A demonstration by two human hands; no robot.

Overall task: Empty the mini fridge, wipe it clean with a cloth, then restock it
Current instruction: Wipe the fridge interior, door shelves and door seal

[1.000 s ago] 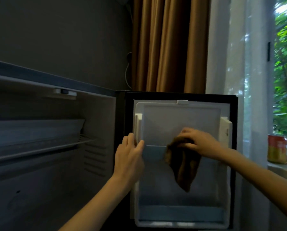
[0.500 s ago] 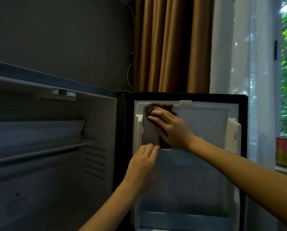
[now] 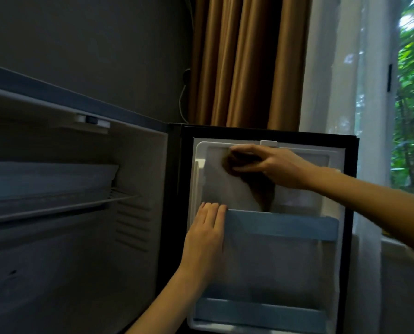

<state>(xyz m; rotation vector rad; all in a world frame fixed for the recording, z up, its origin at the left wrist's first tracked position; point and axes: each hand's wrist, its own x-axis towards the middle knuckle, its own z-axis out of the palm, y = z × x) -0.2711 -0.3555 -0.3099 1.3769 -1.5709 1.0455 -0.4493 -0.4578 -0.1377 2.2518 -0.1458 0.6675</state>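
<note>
the dim grey wall takes up the top left. under it the mini fridge stands open, so you're looking straight into its pale cavity. right of the wall there's a brown curtain, then a sheer white curtain, and a window at the far right edge with green leaves outside.

the fridge door is swung out to the right of the cavity with its white inner panel facing the camera, black frame around it. inside the cavity a wire shelf runs across about halfway up, with a whitish compartment sitting just above it. the door has two pale blue rails: the upper rail across the middle and the lower rail near the bottom.

the right hand reaches in from the right. its fingers are curled round a brown cloth and press the bunched part against the upper left of the inner panel, just under the top edge. the rest of the cloth hangs down, and its tip drops behind the upper rail.

the left hand comes up from below and lies flat on the left edge of the door panel. its fingers are straight and together, the tips are right at the left end of the upper rail, and it's holding nothing.

small stuff: a thin pale cable loops down the wall beside the brown curtain, and a little white housing with a dark knob sits on the cavity ceiling.
</note>
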